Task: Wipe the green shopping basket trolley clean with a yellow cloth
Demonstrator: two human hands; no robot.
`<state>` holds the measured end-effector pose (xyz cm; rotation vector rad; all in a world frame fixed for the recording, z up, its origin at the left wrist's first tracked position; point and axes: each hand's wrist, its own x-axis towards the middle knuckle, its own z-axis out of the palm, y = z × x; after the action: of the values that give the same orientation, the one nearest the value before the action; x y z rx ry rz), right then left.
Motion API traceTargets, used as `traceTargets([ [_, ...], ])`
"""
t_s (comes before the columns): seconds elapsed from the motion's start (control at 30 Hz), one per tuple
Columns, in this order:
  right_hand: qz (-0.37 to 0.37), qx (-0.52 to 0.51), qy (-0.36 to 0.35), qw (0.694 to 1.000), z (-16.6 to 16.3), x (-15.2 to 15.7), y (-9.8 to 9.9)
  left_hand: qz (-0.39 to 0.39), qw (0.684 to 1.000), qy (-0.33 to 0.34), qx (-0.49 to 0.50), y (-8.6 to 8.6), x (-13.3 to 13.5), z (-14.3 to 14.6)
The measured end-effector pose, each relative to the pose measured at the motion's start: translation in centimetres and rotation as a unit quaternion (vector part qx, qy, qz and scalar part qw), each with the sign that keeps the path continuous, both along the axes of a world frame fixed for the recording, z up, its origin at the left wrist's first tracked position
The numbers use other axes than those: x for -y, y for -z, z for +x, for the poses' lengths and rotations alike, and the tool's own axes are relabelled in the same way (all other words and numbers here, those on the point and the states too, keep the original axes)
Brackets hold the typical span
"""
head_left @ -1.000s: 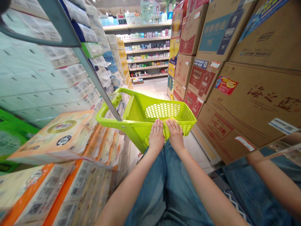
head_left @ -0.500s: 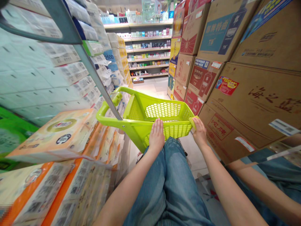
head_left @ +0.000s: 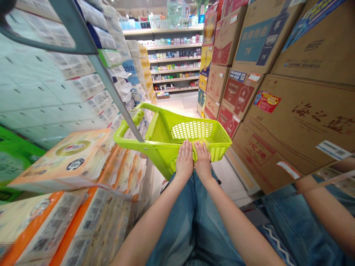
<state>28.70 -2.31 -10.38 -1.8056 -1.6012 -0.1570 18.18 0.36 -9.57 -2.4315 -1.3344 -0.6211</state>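
Right now your left hand [head_left: 184, 159] and right hand [head_left: 202, 159] sit side by side on the near rim of the green basket [head_left: 166, 136], fingers together, flat over the edge; can't tell if they're curled under it. Tissue packs [head_left: 66, 159] well left of your fingers, cardboard boxes [head_left: 291, 111] to the right.
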Motion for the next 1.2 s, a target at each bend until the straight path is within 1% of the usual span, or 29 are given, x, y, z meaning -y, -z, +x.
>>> traceTargets([
  [0.1,-0.003,0.010,-0.005,1.000,-0.7,0.2,-0.7,0.001,1.000,0.000,-0.001,0.1,-0.1,0.0],
  [0.2,0.011,0.034,-0.015,0.999,0.4,0.0,-0.8,-0.005,1.000,0.005,0.002,0.1,-0.1,0.0],
  [0.27,0.022,0.054,-0.022,0.998,1.3,-0.2,-0.5,-0.011,1.000,0.005,0.004,0.0,-0.1,0.1],
  [0.43,0.038,0.103,-0.032,0.993,3.5,-0.5,1.1,-0.027,1.000,0.006,-0.006,-0.6,0.2,0.0],
  [0.53,0.043,0.111,-0.030,0.992,5.5,-0.3,1.9,-0.030,0.999,0.009,-0.017,-0.9,0.3,-0.1],
  [0.63,0.046,0.109,-0.025,0.993,8.5,0.1,2.5,-0.029,0.999,0.007,-0.017,-1.0,0.3,-0.1],
  [0.8,0.049,0.089,0.014,0.995,14.0,0.4,3.8,-0.037,0.999,0.005,-0.018,-1.1,0.4,-0.1],
  [0.9,0.055,0.066,0.034,0.996,15.8,0.4,4.3,-0.039,0.999,0.004,-0.023,-1.2,0.4,-0.1],
  [0.97,0.057,0.049,0.036,0.997,15.8,0.3,4.2,-0.037,0.999,0.003,-0.027,-1.2,0.4,-0.1],
  [1.03,0.055,0.032,0.041,0.997,15.1,0.3,3.9,-0.035,0.999,0.003,-0.026,-1.1,0.3,-0.1],
  [1.13,0.051,0.015,0.049,0.997,12.8,0.2,3.1,-0.030,0.999,0.003,-0.017,-0.8,0.2,-0.1],
  [1.2,0.048,0.017,0.032,0.998,10.5,0.0,2.4,-0.024,1.000,0.004,-0.012,-0.5,0.1,0.0],
])
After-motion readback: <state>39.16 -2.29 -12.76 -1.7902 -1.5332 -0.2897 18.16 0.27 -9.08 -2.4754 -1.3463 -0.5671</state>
